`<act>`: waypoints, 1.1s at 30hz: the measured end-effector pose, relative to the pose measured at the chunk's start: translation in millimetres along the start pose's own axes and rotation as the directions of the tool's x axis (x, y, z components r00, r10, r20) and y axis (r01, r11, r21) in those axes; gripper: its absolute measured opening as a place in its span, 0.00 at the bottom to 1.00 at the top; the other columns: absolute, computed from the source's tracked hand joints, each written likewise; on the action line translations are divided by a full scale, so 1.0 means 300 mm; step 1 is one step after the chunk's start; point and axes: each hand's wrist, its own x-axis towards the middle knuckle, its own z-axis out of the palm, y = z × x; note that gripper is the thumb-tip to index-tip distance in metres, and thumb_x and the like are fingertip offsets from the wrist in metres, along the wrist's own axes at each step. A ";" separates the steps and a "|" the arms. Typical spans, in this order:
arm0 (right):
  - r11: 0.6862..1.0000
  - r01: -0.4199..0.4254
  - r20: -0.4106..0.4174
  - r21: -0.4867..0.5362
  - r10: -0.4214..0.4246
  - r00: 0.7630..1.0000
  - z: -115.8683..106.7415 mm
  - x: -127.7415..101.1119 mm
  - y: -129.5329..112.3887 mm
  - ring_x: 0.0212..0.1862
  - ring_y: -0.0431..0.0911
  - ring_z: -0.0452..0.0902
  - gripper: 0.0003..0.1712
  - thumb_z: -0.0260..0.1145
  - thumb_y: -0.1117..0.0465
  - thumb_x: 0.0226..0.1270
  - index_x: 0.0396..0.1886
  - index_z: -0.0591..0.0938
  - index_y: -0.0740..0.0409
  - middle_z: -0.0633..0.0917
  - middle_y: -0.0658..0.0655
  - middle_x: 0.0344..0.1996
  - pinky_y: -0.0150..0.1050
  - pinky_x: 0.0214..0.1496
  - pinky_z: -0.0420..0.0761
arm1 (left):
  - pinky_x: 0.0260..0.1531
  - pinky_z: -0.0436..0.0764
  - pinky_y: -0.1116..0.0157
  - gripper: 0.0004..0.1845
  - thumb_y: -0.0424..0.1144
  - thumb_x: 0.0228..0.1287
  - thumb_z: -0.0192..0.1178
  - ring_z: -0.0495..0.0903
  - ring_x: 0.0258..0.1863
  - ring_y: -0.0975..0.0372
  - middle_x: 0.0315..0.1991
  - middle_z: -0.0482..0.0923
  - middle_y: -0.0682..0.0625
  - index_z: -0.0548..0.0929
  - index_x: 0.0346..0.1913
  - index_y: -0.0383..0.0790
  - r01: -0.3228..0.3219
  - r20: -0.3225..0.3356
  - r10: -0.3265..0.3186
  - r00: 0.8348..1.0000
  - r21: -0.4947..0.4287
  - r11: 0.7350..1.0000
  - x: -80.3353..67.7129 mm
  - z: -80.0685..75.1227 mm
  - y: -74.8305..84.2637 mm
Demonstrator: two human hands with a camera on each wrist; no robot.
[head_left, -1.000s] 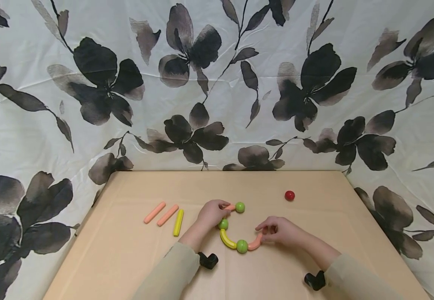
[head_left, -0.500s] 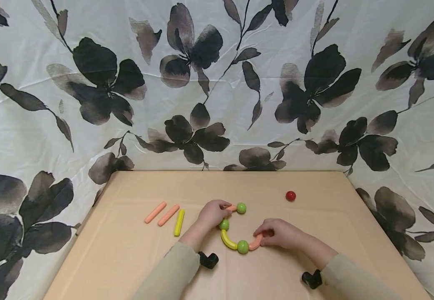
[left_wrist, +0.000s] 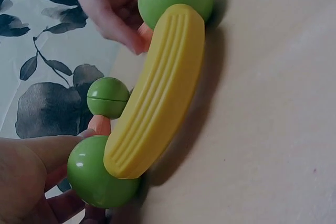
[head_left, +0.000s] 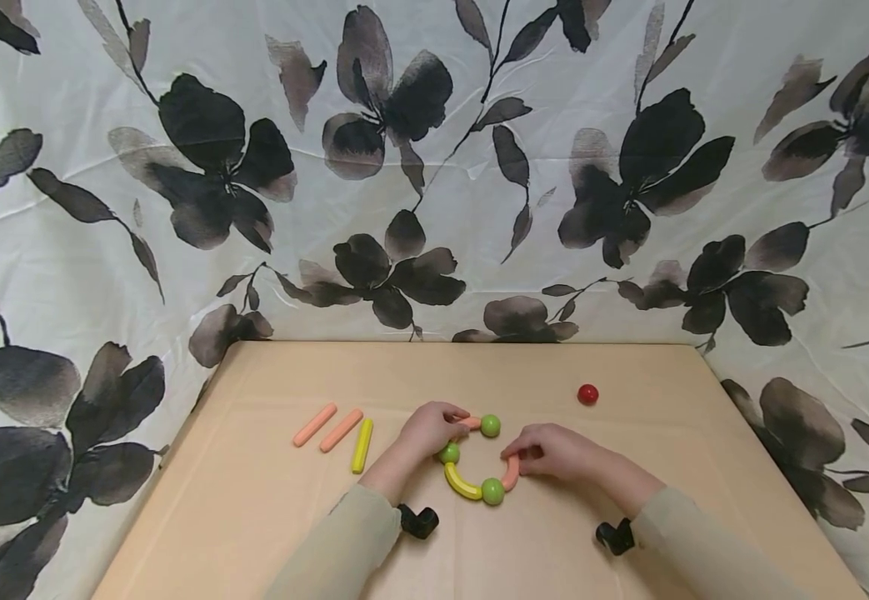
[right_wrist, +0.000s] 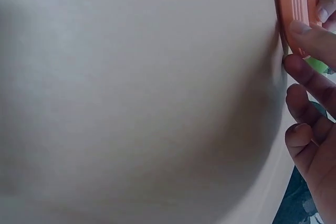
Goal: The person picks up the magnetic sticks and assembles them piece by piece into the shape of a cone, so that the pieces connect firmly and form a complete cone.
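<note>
A chain of toy parts lies in an open curve on the table (head_left: 479, 554), with a hand at each side of it. The left hand (head_left: 432, 430) pinches the left pink (head_left: 470, 422) between thumb and fingers, the gap narrow, next to the left ball (head_left: 449, 453); the end ball (head_left: 490, 426) sits at that piece's other end. From the left ball the yellow arc (head_left: 462, 484) curves round to the near ball (head_left: 492, 492), and the right pink (head_left: 511, 473) rises from there. The right hand (head_left: 554, 452) holds this piece near its free tip, thumb on the ribbed face and index finger by the end, the other fingers loosely bent (the wrist view shows this best).

In the head view the free tip and the end ball stand apart, near each other. To do this step well, the left hand should act as the anchor, its hold firm but light, while the right hand guides the pink gently, keeping it flat. Any push is best made along the piece's own line, since a sideways twist could strain the joint at the near ball. How tightly each joint fits cannot be told. The red ball (head_left: 587, 394) lies well apart.
</note>
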 end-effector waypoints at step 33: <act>0.969 -0.192 -0.195 0.152 0.220 0.956 0.032 0.002 -0.002 0.31 0.42 0.71 0.18 0.75 0.50 0.59 0.46 0.85 0.50 0.77 0.46 0.26 0.34 0.32 0.72 | 0.35 0.76 0.63 0.12 0.44 0.63 0.68 0.76 0.34 0.61 0.37 0.81 0.54 0.88 0.49 0.47 0.007 0.008 -0.007 1.000 0.015 1.000 0.026 -0.003 -0.003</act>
